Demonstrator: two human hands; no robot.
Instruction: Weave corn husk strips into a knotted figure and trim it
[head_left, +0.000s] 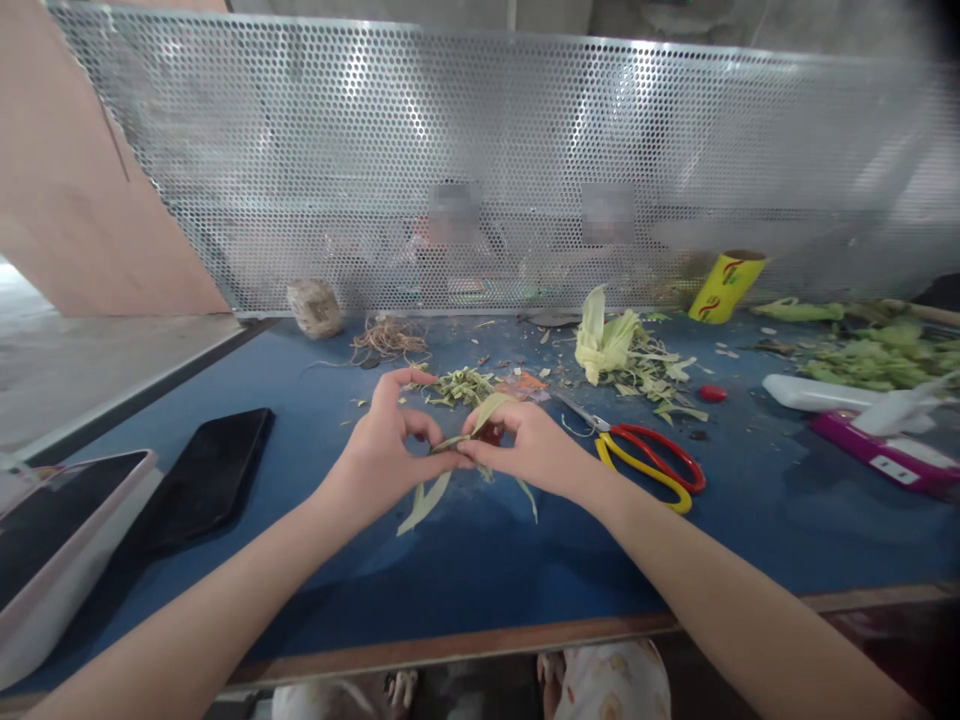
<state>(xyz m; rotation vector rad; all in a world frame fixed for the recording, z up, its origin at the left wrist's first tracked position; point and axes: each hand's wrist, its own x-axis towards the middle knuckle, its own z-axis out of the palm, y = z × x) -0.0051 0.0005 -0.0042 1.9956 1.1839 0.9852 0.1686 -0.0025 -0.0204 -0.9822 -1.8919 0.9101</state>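
Observation:
Above the front middle of the blue table, my left hand [388, 437] and my right hand [523, 447] meet, thumbs and fingertips pinched together. Between them they hold pale green leaf strips [427, 503] that look like corn husk. One strip sticks up over the right fingers, and other ends hang below. My left index finger is raised and curved. Just beyond the hands lies a small pile of cut green pieces [463, 386]. To the right of my right hand, scissors [651, 458] with red and yellow handles rest on the table.
A black phone [214, 470] and a white-edged device [67, 530] lie left. Twine [388, 340] and a wrapped lump [314, 307] sit at the back left. A husk bunch [606, 340], yellow roll [726, 287] and purple power strip [885, 452] are right. A perforated metal screen [510, 130] stands behind.

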